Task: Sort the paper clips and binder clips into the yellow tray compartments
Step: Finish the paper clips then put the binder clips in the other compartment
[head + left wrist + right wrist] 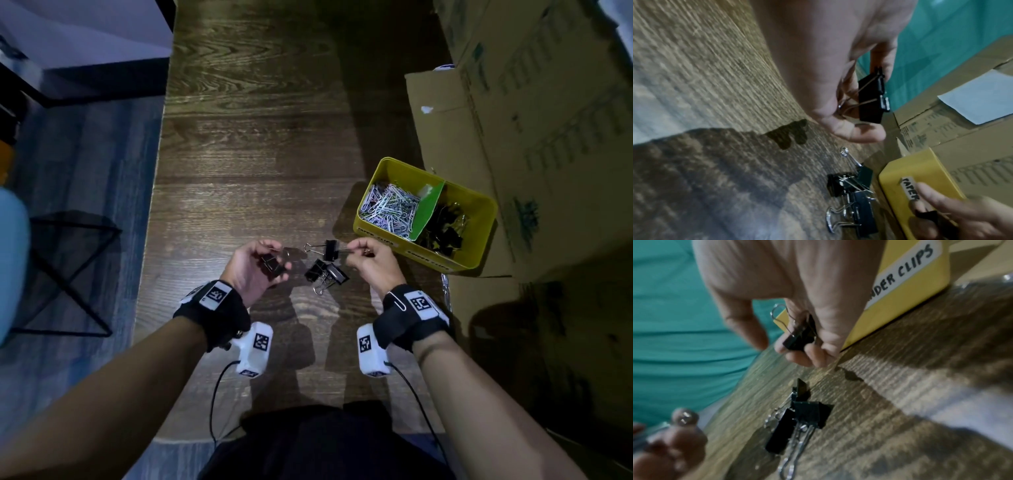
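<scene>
Head view: both forearms reach over a dark wood-grain table (246,137). The left hand (255,270) curls around a black binder clip (272,265), part of it hidden in the palm. The right hand (371,262) pinches the wire handle of a second binder clip (330,250), which hangs just left of its fingertips. Between and slightly below the two hands, a small heap of loose binder clips (325,272) lies on the wood. Just right of the right hand sits the yellow tray (479,205), a rounded rectangle split by a green divider (428,212): silvery and pastel paper clips (390,209) fill the left compartment, black binder clips the right. Cardboard boxes (513,102) stand beyond it, dim and cut off.

Left wrist view: blurred. The left hand (828,73) grips its folded black metal clip (872,99) between thumb and fingers. Below the grip, the loose clips (853,194) show shiny wire loops. The tray wall (906,175) carries a label, partly covered by the right hand's fingers (937,199).

Right wrist view: also blurred. The right hand (797,288) holds its clip (799,335) pinched by curled fingers; the exact contact is hard to make out. The heap (797,421) lies below. The tray's label is cut off, reading "NDER CLIPS".
</scene>
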`<state>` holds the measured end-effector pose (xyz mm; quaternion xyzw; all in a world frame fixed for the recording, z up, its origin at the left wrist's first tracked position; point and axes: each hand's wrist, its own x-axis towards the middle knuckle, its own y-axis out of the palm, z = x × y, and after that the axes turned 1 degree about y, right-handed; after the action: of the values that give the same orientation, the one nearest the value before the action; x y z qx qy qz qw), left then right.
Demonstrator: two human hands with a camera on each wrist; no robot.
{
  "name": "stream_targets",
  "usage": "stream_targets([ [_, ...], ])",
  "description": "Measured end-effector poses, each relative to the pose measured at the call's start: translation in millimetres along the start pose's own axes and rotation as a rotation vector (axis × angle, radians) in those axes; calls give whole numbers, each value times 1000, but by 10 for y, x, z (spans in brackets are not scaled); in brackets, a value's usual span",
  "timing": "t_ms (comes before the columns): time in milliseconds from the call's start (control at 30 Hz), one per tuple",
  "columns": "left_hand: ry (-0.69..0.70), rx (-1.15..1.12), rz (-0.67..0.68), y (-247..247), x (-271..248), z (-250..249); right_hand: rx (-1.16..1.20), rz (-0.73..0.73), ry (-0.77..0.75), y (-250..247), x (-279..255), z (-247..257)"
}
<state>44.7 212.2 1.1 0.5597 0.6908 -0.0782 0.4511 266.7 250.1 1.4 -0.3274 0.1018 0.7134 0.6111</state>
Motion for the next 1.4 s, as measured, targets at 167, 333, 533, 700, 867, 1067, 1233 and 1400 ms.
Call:
stream_targets([
  [167,37,64,115,167,-11,-86,-592,-96,-50,128,32,-47],
  [333,150,630,-29,350,5,-114,-923,-57,-150,256,5,-85],
  [533,337,1633,19,507,72,30,-927,-40,-176,288,-35,-101],
  [700,375,1848,30,564,178,165,-726,-8,-37,127,-71,-175],
  [867,410,1908,78,642,161,214,-410,-80,17,-84,-161,-282],
  [1067,378,1995,135,547,172,268,-57,-110,31,-182,-177,-365],
  [1233,344,1919,201,389,222,317,198,-73,64,-250,-287,-234],
  [1400,223,1343,68,216,226,295,532,-23,22,-512,-446,-117],
])
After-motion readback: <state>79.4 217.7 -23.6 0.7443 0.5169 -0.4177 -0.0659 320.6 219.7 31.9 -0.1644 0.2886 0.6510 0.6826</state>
